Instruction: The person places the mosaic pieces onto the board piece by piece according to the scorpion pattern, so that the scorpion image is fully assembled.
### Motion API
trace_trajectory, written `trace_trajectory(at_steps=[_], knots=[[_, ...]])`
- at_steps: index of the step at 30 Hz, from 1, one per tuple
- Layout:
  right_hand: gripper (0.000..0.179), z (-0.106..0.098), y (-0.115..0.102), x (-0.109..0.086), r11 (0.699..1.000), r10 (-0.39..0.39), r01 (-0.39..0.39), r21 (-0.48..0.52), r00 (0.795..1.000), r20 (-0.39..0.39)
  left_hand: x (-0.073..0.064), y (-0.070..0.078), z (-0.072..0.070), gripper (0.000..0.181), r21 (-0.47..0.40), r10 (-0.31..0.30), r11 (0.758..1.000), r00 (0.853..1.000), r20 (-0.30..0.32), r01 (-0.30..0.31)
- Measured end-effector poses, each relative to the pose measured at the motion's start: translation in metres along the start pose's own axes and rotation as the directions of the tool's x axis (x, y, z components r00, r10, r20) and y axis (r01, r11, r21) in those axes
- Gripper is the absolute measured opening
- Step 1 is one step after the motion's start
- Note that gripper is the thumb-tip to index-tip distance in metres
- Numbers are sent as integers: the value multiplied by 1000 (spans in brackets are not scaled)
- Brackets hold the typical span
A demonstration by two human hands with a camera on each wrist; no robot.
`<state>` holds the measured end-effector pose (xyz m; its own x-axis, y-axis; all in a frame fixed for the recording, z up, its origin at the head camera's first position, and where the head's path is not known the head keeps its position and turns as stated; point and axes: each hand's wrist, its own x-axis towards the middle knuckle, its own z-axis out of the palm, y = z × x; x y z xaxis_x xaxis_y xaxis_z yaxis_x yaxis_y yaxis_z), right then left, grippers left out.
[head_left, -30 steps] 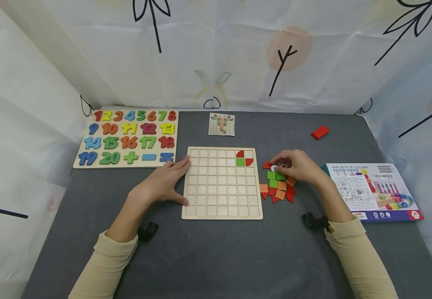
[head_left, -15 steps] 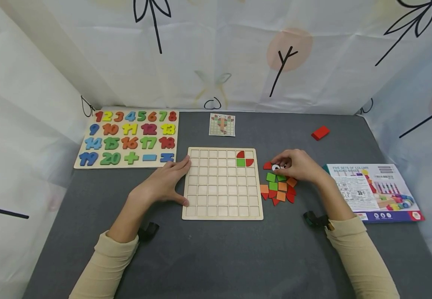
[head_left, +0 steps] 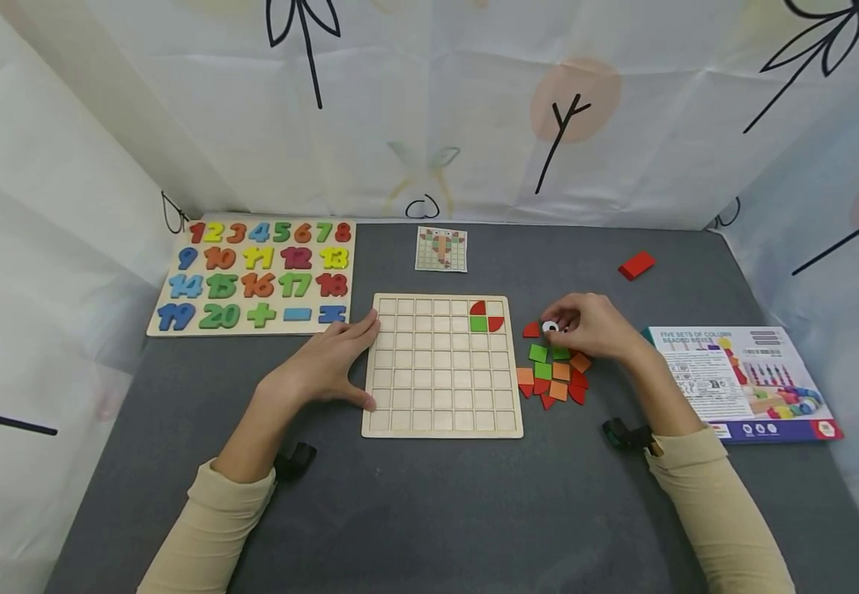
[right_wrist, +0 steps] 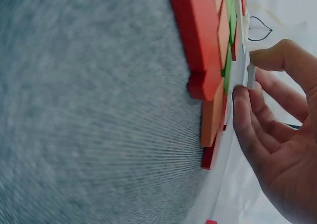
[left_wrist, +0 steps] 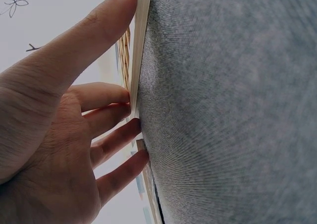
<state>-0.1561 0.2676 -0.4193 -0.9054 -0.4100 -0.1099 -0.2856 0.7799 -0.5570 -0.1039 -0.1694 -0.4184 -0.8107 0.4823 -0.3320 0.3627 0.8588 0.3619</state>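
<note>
Head view; 12 o'clock is away from the person.

Grid board (head_left: 432, 378) lies flat at centre, roughly square, sides running near 12 to 6, no pointing end. White disc (head_left: 549, 327) with dark centre sits off the board towards 2 o'clock, face up; round, so no long axis there. Right wrist view shows it edge-on, a thin strip running 12 to 6.

Right hand (head_left: 588, 326) reaches in from 4 o'clock, knuckles up, thumb and finger pinching the disc. Coloured tiles (head_left: 560, 370) cluster at the pinch's 6 o'clock.

Left hand (head_left: 327, 363) comes from 7 o'clock, digits spread, grasping nothing; thumb and fingertips touch the board's 9 o'clock edge.
</note>
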Motion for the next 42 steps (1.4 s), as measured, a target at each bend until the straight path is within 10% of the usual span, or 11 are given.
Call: trace_trajectory(at_steps=[20,42], knots=[[24,0,-19,9,975,-70,77,210,997,-39,2,0,1,134,1,-11,1000,1000,9,11],[33,30,-53,58,920,-7,-31,390,995,95,1,0,-1,134,-2,-13,1000,1000,11,13]])
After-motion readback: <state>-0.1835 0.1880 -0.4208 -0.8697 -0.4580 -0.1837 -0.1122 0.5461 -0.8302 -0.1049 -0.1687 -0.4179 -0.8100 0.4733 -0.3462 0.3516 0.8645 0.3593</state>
